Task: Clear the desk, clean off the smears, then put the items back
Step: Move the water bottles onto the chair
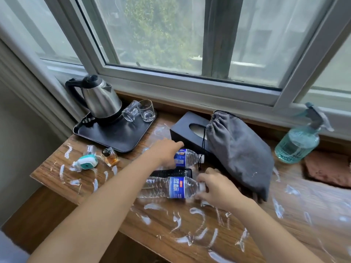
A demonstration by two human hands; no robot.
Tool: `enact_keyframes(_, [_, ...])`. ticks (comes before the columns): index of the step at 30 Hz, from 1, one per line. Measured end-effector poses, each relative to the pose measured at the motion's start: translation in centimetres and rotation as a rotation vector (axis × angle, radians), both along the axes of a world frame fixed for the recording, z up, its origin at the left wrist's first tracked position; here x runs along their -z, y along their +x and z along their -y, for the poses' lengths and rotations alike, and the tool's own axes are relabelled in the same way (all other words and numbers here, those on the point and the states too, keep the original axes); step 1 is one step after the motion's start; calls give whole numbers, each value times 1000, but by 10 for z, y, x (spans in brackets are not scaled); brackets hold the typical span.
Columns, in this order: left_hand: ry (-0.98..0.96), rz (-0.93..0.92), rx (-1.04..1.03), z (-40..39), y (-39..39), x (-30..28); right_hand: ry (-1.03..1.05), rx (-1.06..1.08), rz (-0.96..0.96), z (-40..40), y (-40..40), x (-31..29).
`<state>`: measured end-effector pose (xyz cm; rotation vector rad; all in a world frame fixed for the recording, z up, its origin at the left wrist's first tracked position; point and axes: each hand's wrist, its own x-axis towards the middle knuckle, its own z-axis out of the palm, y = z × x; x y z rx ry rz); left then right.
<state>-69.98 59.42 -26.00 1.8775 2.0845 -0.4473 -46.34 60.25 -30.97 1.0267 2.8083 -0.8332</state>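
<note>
Wood-grain desk [57,168] under a window, streaked all over with white smears [197,211]. I see two clear plastic bottles lying flat, both with their long axes running 9 to 3 and caps toward 3. My left hand [167,150] lies over the far bottle [188,157], fingers stretched toward 1 and resting on its blue label; whether the thumb has closed underneath, I cannot tell. My right hand [214,186] curls round the cap end of the near bottle [171,187], whose body extends toward 9 from the palm, so each hand has its own bottle and neither needs to cross. A black remote [171,172] lies between the bottles. At 12 sits a matte black box [188,128], with a soft grey drawstring bag [241,150] slumped against it. At 10 a steel kettle [100,97] and glasses [138,111] stand on a black tray [114,135]. Thin ribbed plastic will likely dent under grip.
</note>
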Motion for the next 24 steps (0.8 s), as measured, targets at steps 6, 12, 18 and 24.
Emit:
enact_keyframes(6, [32, 42, 142, -5, -13, 4, -1, 72, 6, 8, -1, -3])
enact_keyframes(12, [247, 228, 141, 17, -43, -8, -97, 187, -130, 26, -2, -50])
enact_keyframes(18, [596, 721, -189, 59, -88, -13, -246, 272, -482, 45, -34, -89])
enact_keyframes(24, [906, 1008, -381, 109, -104, -25, -199, 307, -712, 73, -100, -96])
